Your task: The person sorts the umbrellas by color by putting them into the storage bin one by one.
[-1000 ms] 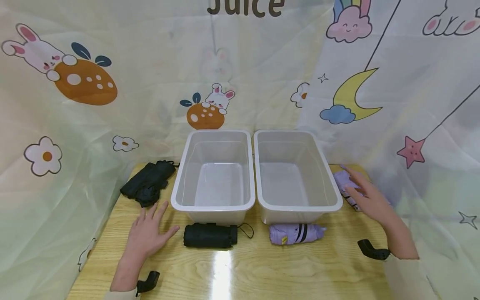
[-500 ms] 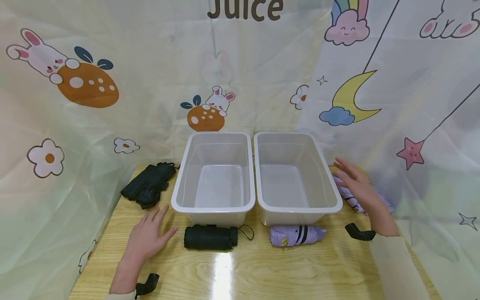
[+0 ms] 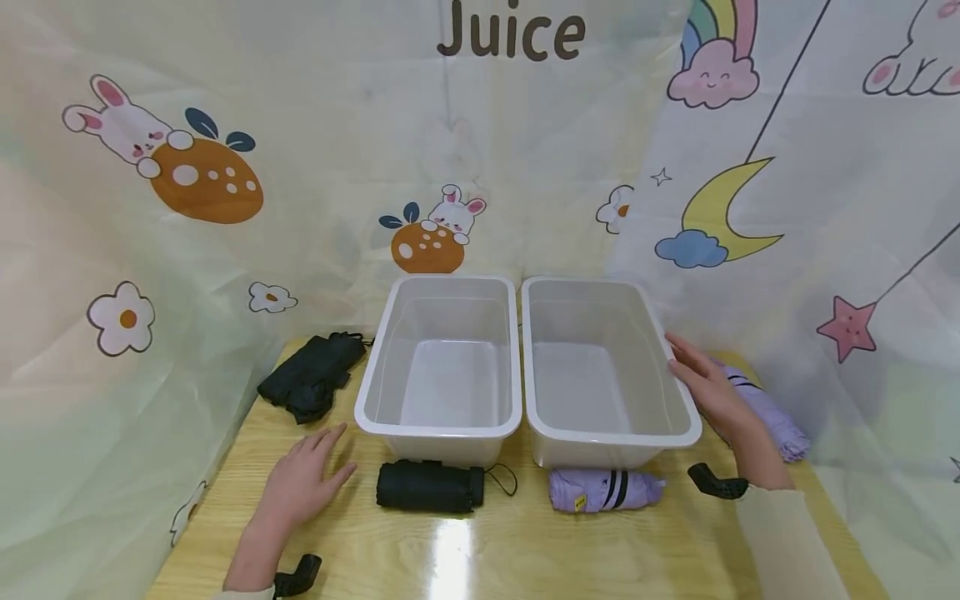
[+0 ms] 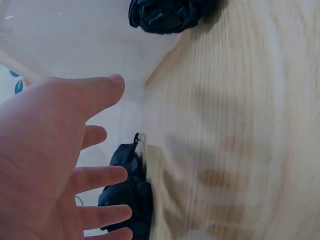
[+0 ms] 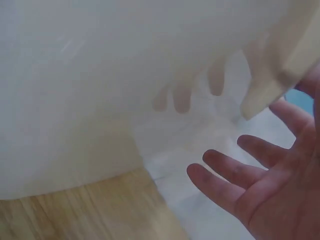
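Note:
My left hand [image 3: 300, 475] is held over the table with fingers spread and nothing in it. A loosely folded black umbrella [image 3: 315, 375] lies just beyond its fingertips, and a rolled black umbrella [image 3: 430, 486] with a cord loop lies to its right. My right hand [image 3: 712, 392] is beside the outer right wall of the right white bin [image 3: 615, 439], fingers extended by its rim; the right wrist view leaves contact unclear. Behind that hand lies a purple umbrella [image 3: 776, 421], partly hidden. Another purple umbrella [image 3: 603, 490] with black stripes lies in front of the right bin.
A second white bin [image 3: 438, 432] stands close to the left of the first. Both have bare floors. The wooden table [image 3: 525, 558] meets a printed cloth [image 3: 525, 167] hanging behind and at the sides.
My right hand has left the far-right purple umbrella and moved left to the bin's side. That umbrella now lies farther right. The left hand stays nearly in place; the head view shifts slightly.

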{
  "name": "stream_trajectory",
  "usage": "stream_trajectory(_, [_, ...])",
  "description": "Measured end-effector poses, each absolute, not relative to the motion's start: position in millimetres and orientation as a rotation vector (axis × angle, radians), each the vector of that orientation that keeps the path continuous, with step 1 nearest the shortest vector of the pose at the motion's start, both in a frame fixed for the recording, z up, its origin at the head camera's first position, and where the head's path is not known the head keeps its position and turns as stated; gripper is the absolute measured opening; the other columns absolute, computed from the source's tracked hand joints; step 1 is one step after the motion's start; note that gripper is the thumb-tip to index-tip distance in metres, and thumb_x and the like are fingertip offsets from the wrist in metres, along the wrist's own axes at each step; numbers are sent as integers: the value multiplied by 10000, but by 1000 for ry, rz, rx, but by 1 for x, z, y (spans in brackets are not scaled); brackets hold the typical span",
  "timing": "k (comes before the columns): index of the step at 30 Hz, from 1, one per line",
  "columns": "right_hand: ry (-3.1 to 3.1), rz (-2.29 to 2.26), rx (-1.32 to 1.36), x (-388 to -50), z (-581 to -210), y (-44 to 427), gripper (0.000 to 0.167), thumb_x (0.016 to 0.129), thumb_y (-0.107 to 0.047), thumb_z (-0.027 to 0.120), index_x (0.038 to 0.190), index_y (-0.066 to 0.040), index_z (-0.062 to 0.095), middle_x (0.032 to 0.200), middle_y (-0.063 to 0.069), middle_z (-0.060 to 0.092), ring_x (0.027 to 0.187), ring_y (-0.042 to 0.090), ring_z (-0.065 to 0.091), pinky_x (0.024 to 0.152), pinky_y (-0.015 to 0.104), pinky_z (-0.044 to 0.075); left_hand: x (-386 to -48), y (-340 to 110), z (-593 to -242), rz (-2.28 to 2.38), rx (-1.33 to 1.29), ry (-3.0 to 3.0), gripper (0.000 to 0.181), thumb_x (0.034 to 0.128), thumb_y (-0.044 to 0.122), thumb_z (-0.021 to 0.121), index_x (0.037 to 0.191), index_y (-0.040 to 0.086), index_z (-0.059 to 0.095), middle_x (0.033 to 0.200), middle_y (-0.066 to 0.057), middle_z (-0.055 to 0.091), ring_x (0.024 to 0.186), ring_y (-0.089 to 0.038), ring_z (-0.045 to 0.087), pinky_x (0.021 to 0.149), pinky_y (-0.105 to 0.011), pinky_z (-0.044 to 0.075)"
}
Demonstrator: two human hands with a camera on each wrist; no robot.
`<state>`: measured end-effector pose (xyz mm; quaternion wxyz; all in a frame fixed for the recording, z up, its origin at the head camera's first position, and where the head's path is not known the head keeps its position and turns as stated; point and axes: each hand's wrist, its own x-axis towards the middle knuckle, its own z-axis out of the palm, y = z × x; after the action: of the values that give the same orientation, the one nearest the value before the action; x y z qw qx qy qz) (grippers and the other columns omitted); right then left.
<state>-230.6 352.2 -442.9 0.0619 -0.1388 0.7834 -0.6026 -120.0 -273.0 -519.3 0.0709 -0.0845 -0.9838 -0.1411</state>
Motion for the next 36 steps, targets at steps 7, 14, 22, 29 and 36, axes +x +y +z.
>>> stream_trajectory(7, [2232, -1972, -375, -229, -451, 347, 584, 1069, -263, 372, 1579, -188, 98, 1533, 253, 132, 1059, 156, 566, 732, 319, 538, -127, -279, -508, -479, -248, -2923, 562, 908, 305, 687, 1382, 52, 525, 1286, -233, 557, 1098, -455, 553, 786, -589, 472])
stream_trajectory(14, [2108, -2086, -429, -235, -453, 344, 560, 1074, -116, 290, 1573, -117, 36, 1476, 142, 247, 943, 153, 599, 668, 303, 540, -148, -287, -488, -622, -183, -2826, 425, 958, 315, 616, 1317, 87, 598, 1261, -176, 590, 860, -323, 644, 607, -470, 505])
stream_trajectory(22, [2006, -2181, -442, -238, -457, 341, 569, 1058, -57, 283, 1570, -100, 36, 1400, 60, 342, 909, 146, 605, 666, 294, 541, -179, -300, -457, -601, -183, -2754, 374, 937, 226, 638, 1253, 26, 624, 1170, -222, 619, 924, -397, 617, 724, -564, 480])
stream_trajectory(29, [2006, -2179, -370, -239, -453, 339, 585, 1066, -110, 313, 1576, -145, 27, 1445, 100, 287, 910, 154, 605, 669, 298, 539, -214, -310, -448, -552, -98, -2877, 486, 936, 280, 621, 1332, 9, 546, 1285, -272, 545, 1046, -460, 558, 816, -611, 439])
stream_trajectory(36, [1972, -2216, -374, -238, -456, 339, 584, 1061, -70, 300, 1569, -102, 14, 1388, 19, 385, 932, 135, 607, 699, 285, 537, -241, -321, -466, -553, -65, -2962, 649, 917, 344, 645, 1421, -8, 437, 1366, -312, 452, 1177, -498, 459, 915, -632, 382])
